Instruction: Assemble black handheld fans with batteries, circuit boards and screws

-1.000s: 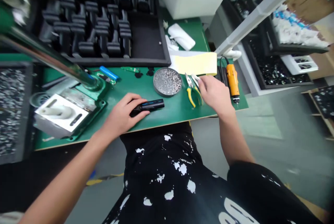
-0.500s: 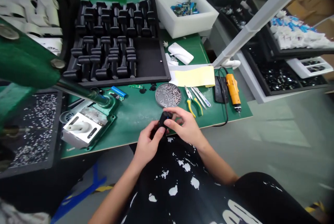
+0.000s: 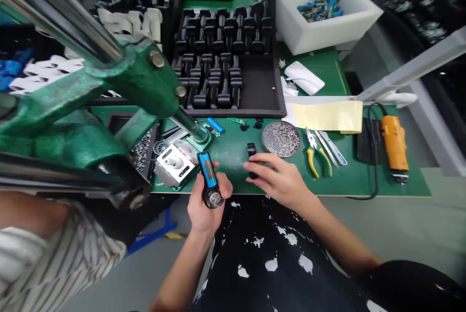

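My left hand (image 3: 204,207) is wrapped round an opened black handheld device housing (image 3: 213,199), tilted, with a blue battery (image 3: 208,170) showing inside it and a round metallic end near my palm. To the right, my right hand (image 3: 284,181) pinches a slim black cover piece (image 3: 251,149), held apart from the housing above the green bench. My fingers hide its lower part. Left of my left hand is a metal press fixture (image 3: 173,161) with a white post. A round perforated dish of small screws (image 3: 281,138) lies beyond my right hand.
A green lever press (image 3: 145,69) reaches in from the left, near a co-worker's striped sleeve (image 3: 83,244). Behind stands a black tray (image 3: 255,74) of black housings. Pliers (image 3: 317,154), a box knife (image 3: 337,149) and an orange electric screwdriver (image 3: 395,144) lie right.
The black device held between both hands has come apart, exposing the blue battery. My left hand keeps the housing; my right hand has moved off rightward with the cover. The view has shifted left.
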Demonstrator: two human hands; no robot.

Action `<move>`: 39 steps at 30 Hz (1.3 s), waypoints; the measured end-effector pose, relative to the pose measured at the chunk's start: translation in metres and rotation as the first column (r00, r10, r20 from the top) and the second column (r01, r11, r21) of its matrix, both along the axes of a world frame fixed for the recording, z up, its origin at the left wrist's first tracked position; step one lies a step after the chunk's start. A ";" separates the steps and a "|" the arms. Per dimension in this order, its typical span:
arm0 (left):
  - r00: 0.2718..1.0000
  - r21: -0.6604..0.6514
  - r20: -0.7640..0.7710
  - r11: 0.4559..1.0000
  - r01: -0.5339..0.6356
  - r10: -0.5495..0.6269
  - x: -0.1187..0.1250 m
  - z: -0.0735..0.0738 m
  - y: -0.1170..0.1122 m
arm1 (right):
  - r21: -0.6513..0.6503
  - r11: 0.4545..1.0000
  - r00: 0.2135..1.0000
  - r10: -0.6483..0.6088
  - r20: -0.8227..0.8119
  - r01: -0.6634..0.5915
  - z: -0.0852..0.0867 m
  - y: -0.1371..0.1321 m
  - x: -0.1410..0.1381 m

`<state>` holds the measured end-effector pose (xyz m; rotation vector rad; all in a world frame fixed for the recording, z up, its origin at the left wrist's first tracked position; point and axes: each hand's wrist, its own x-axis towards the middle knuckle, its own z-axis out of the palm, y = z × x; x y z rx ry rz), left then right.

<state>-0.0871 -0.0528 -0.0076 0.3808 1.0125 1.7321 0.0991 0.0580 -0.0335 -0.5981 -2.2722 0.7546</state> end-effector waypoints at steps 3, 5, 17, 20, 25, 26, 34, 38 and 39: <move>0.999 -0.008 -0.053 1.000 -0.007 0.006 -0.003 0.005 -0.007 | 0.138 0.976 0.957 0.131 0.259 -0.171 -0.019 0.007 -0.031; 0.995 -0.034 -0.103 0.999 -0.015 0.012 -0.003 0.003 -0.011 | 0.117 0.969 0.918 0.164 0.361 -0.220 -0.025 0.012 -0.043; 0.401 0.253 -0.912 0.885 0.391 0.084 0.006 -0.032 0.003 | -0.910 0.156 0.913 -0.080 -0.399 -0.384 -0.005 -0.030 -0.010; 0.282 0.253 -0.950 0.856 0.450 0.132 0.015 -0.046 0.006 | -0.900 0.317 0.908 -0.198 -0.370 -0.298 -0.001 -0.030 -0.003; 0.893 -0.085 -0.323 0.950 0.302 -0.313 0.036 -0.037 0.003 | -0.828 0.550 0.947 -0.199 -0.253 -0.106 0.021 -0.023 0.016; 0.910 -0.133 -0.142 0.918 0.373 -0.390 0.040 -0.034 0.003 | -0.827 0.553 0.961 -0.162 -0.226 -0.102 0.025 -0.022 0.018; 0.910 -0.135 -0.177 0.925 0.355 -0.375 0.065 -0.020 0.014 | -0.797 0.550 0.945 -0.042 -0.325 -0.250 0.021 -0.024 0.016; 0.910 -0.107 -0.309 0.961 0.255 -0.276 0.072 -0.020 0.013 | -0.842 0.456 0.939 -0.038 -0.341 -0.288 0.020 -0.030 0.015; 0.902 -0.104 -0.345 0.966 0.236 -0.258 0.072 -0.021 0.012 | -0.844 0.446 0.934 -0.049 -0.354 -0.296 0.020 -0.031 0.015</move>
